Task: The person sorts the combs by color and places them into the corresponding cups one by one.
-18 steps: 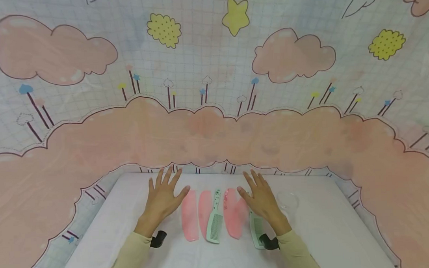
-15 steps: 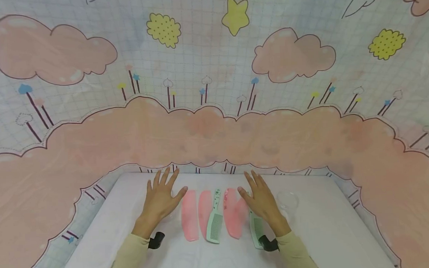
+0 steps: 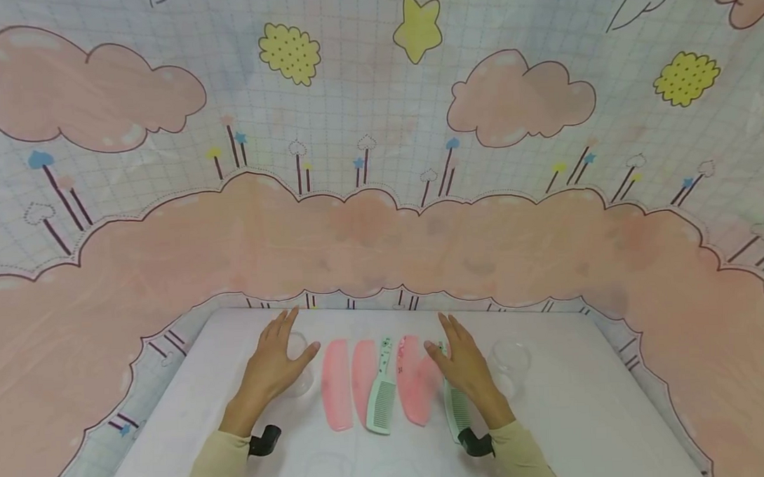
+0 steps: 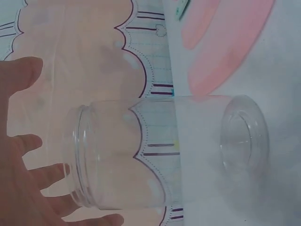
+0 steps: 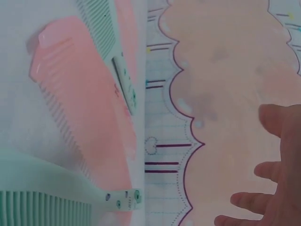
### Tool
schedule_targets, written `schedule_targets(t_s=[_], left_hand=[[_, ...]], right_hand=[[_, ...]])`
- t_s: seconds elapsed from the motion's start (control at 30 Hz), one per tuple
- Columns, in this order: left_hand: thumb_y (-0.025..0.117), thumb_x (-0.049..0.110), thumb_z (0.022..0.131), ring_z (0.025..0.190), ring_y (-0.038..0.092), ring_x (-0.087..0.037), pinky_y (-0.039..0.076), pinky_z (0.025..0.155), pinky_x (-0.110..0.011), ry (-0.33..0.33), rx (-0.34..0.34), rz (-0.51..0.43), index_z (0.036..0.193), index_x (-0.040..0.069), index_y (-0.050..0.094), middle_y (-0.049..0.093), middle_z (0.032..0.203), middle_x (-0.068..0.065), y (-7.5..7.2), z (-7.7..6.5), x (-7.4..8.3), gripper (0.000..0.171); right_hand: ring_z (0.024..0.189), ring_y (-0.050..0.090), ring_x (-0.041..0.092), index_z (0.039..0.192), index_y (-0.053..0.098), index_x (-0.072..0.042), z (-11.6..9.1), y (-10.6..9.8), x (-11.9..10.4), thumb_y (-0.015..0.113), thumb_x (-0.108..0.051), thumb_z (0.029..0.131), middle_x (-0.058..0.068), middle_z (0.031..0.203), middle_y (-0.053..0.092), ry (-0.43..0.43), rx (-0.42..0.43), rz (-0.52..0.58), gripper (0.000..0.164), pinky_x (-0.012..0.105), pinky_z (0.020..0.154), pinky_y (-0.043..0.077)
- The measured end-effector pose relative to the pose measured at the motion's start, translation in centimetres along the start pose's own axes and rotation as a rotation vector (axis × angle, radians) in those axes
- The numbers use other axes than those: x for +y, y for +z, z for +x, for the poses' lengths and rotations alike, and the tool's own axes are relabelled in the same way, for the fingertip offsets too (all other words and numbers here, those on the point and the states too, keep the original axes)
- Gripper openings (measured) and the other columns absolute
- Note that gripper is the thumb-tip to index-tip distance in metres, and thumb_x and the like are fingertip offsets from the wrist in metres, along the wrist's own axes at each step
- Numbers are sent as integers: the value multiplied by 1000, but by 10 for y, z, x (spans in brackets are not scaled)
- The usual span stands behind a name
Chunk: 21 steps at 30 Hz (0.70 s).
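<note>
In the head view my left hand point(image 3: 272, 361) is held with spread fingers at a clear, open-mouthed jar point(image 3: 304, 387); whether it touches the jar is unclear. The left wrist view has the upright clear jar point(image 4: 155, 150) beside the straight fingers. My right hand point(image 3: 467, 365) hovers, fingers extended and holding nothing, over a green handled comb point(image 3: 456, 408), partly hiding it. Between the hands lie a pink comb point(image 3: 336, 385), a second pink comb point(image 3: 363, 379), a green comb point(image 3: 381, 400) overlapping it, and a pink comb point(image 3: 414, 388) with a printed mark.
A second clear container point(image 3: 511, 357) stands to the right of my right hand. All of this is on a white table point(image 3: 584, 414), whose far edge meets a patterned cloth point(image 3: 382, 245). Black wrist mounts point(image 3: 265, 440) are on both arms.
My left hand has moved left and slightly down, uncovering the clear jar. My right hand has lowered a little toward me. The combs have stayed in place.
</note>
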<state>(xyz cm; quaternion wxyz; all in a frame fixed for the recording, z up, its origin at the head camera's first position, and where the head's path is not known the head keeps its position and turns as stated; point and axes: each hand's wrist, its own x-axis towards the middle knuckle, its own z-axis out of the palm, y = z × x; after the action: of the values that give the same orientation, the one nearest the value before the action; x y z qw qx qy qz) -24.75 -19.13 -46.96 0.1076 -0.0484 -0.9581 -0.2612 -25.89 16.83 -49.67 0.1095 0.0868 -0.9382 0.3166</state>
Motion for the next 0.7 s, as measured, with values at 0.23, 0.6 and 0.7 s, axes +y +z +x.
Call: schedule_targets(t_s=[0.23,0.6,0.7], left_hand=[[64,52,89,143,29,-48,32,107,-70,-47,-29,-171,157,15,17,24,160,-22,0,-4,-10,90],[78,36,81,140,34,-50,32,109,-68,-117,-102,-333,155,8,13,30,156,-27,-2,-10,-30,103],[80,32,81,140,35,-49,36,109,-62,-145,-133,-367,155,8,11,29,156,-28,-1,-12,-35,104]], right_hand=[[140,39,44,153,31,-10,0,7,5,60,-40,95,21,156,35,24,22,75,72,62,110,35],[135,44,47,149,36,-1,-4,17,14,67,-34,92,27,149,43,166,5,57,73,60,107,39],[132,47,47,147,38,0,-4,18,16,69,-33,90,27,146,47,180,9,47,73,60,105,42]])
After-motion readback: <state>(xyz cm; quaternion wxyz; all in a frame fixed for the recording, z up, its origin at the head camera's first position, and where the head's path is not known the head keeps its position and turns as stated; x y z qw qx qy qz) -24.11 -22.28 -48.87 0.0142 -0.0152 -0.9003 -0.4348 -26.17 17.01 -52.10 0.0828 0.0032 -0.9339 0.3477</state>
